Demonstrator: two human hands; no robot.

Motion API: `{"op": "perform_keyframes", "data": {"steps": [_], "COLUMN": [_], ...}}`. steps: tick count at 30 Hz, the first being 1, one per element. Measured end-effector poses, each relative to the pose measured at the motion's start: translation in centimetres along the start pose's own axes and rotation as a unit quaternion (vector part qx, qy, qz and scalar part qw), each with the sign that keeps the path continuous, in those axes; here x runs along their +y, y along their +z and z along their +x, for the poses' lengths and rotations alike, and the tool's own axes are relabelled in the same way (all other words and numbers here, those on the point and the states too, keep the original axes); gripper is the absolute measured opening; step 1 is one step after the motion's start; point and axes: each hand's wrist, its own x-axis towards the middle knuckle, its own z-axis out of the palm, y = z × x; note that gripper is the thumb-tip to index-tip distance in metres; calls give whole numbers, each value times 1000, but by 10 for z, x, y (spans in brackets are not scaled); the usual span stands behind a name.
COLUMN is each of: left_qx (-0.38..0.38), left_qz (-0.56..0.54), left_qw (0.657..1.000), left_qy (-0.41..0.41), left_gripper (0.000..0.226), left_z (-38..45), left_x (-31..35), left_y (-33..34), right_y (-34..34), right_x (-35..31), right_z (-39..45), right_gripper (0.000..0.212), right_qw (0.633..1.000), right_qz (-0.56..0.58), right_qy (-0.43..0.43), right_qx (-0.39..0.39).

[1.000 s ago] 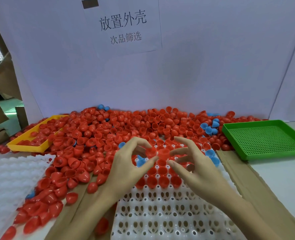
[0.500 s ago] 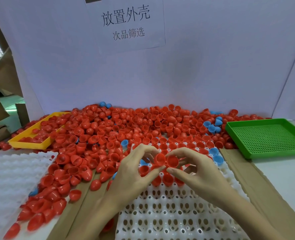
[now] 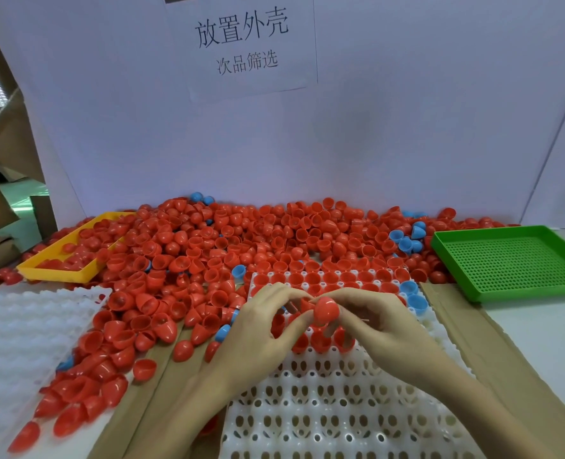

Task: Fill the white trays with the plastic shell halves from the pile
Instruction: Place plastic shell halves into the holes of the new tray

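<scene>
On the far left lies a second white tray (image 3: 26, 329), its bumps bare, with the yellow bin (image 3: 59, 270) behind it half buried in the pile (image 3: 241, 240) of red shell halves, a few blue ones mixed in.

Our left hand (image 3: 261, 329) has thumb and forefinger curled in a pinch at the near edge of the filled rows; it seems to hold a small red half, though our fingers hide most of it. Just beside it, our right hand (image 3: 384, 326) pinches a red shell (image 3: 325, 311) by its rim, dome towards us, above the center tray (image 3: 324, 409).

To seat it well, we judge we should turn the shell open side up, like its neighbors, and set it into the next free cell, pressing only lightly so it sits level.

The shell looks smooth, glossy and thin-walled, rounded at one end. The tray's far rows are filled; the near rows are bare. At right sits the green tray (image 3: 513, 263), holding nothing.
</scene>
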Motion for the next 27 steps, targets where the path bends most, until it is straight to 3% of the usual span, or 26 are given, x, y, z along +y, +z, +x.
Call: {"op": "perform_keyframes", "data": {"steps": [11,16,22,27], "left_qx": [0,-5,-10,18], "left_qz": [11,26,18,29], "left_qw": [1000,1000,1000,999], "left_qy": [13,13,4,-20], "left_gripper": [24,29,33,27], "left_z": [0,-2,-3,2], "left_x": [1,2,5,1], "left_y": [0,0,0,-9], "right_y": [-14,-17,-16,-29], "right_x": [-5,-2,1,13], "right_z": [-1,-2,0,3], "right_gripper": [30,20,14,9], "right_qw": [988,989,993,987], "right_qz": [113,68,69,-130], "right_qy": [84,101,86,70], "right_qx": [-66,-82,-46,62]}}
